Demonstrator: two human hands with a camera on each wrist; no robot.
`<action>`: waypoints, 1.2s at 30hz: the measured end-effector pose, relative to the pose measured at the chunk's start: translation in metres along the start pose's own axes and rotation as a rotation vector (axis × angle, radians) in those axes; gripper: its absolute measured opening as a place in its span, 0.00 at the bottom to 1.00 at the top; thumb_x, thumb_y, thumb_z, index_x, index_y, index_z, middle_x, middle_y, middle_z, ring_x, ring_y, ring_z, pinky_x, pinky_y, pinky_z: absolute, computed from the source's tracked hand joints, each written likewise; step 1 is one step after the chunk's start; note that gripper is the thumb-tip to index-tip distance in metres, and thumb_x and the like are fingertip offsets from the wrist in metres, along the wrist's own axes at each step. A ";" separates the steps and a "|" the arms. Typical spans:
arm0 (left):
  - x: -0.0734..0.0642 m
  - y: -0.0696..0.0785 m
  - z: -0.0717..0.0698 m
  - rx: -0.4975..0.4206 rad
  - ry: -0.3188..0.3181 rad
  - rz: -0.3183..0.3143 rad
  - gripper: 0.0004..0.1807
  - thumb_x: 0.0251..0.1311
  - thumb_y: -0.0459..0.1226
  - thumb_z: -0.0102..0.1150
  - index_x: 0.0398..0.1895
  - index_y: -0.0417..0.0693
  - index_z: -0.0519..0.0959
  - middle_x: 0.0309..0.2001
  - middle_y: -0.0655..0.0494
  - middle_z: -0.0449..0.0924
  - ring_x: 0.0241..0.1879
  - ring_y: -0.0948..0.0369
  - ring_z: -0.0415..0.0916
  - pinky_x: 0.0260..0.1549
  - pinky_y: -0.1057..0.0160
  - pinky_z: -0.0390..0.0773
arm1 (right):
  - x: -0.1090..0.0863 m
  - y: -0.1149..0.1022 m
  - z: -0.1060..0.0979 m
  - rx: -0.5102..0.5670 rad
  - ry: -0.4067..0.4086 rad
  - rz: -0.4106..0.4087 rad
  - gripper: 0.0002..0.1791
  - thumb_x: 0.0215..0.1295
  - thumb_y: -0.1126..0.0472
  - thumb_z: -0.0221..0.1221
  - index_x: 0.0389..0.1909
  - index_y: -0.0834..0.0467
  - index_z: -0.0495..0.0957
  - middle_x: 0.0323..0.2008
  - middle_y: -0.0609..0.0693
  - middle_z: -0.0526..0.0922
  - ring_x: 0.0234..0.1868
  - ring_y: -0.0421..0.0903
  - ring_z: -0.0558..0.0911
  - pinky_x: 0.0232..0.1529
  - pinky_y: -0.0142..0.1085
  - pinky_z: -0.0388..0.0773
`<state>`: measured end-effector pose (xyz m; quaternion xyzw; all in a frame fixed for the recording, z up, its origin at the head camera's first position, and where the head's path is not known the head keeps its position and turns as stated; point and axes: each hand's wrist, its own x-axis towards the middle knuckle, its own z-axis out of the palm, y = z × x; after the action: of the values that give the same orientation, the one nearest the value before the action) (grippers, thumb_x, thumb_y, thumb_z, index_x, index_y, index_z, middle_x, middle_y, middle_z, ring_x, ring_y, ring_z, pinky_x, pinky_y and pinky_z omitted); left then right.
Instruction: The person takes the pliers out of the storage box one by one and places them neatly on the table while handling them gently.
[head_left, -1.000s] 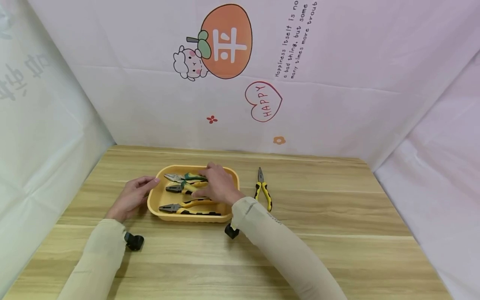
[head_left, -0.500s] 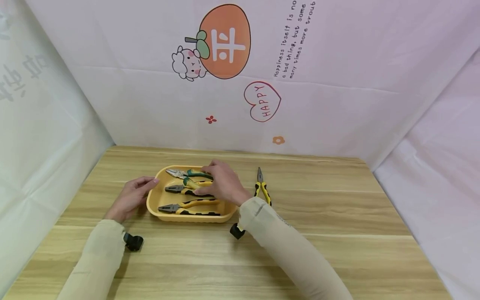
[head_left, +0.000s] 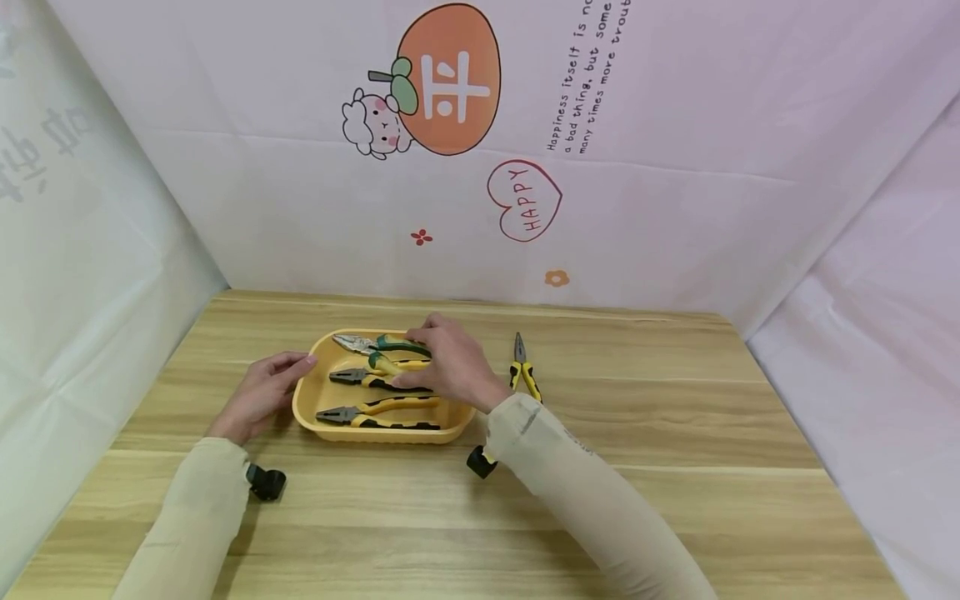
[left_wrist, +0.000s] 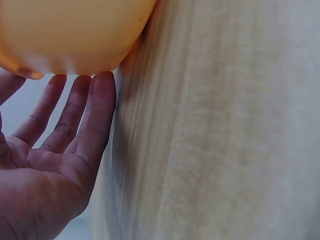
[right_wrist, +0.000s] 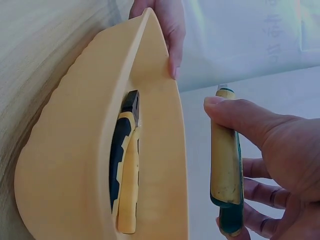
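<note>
My right hand (head_left: 453,358) holds combination pliers (head_left: 401,343) with green-and-yellow handles by those handles, over the right part of a yellow tray (head_left: 307,414). In the right wrist view the thumb lies on one handle (right_wrist: 225,155) and the fingers are on the far side. Two pliers with yellow-and-black handles lie in the tray: middle pliers (head_left: 348,377), partly behind my right hand, and front pliers (head_left: 341,415). At the tray's left end my left hand (head_left: 262,392) touches the outer wall with fairly straight fingers (left_wrist: 95,120), its thumb at the rim.
Long-nose pliers (head_left: 521,354) with yellow-and-black handles lie on the wooden table (head_left: 637,417), right of the tray. My right sleeve partly covers their handles. Behind the table hangs a white printed cloth (head_left: 660,208), with more cloth at both sides.
My right hand has moved a little to the right and back, and the green-and-yellow pliers have shifted right with it. My left hand stays at the tray's left end.
</note>
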<state>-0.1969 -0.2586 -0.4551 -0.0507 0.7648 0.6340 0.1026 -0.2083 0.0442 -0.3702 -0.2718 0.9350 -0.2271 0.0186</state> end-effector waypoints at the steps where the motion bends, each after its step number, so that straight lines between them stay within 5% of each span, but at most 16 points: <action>1: 0.000 0.000 0.000 0.001 0.002 0.001 0.40 0.73 0.54 0.55 0.71 0.29 0.64 0.67 0.35 0.64 0.46 0.71 0.77 0.48 0.66 0.83 | -0.001 0.000 -0.001 -0.003 0.002 -0.001 0.40 0.56 0.42 0.75 0.67 0.56 0.77 0.48 0.47 0.76 0.42 0.43 0.73 0.38 0.34 0.74; 28: 0.000 0.000 0.000 0.001 -0.003 0.000 0.41 0.73 0.55 0.55 0.72 0.30 0.63 0.68 0.35 0.63 0.46 0.71 0.77 0.46 0.67 0.83 | -0.032 0.023 -0.020 0.025 0.069 0.045 0.39 0.54 0.45 0.76 0.65 0.57 0.78 0.46 0.48 0.76 0.39 0.44 0.73 0.35 0.35 0.74; 36: -0.001 0.001 0.000 0.007 -0.003 -0.006 0.40 0.73 0.55 0.54 0.72 0.30 0.62 0.68 0.36 0.63 0.46 0.71 0.76 0.47 0.68 0.83 | -0.038 0.031 -0.027 0.003 0.085 0.079 0.39 0.53 0.44 0.77 0.63 0.56 0.80 0.47 0.49 0.78 0.42 0.47 0.75 0.41 0.40 0.76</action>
<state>-0.1957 -0.2581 -0.4540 -0.0514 0.7667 0.6311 0.1060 -0.1957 0.0980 -0.3630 -0.2245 0.9446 -0.2391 -0.0120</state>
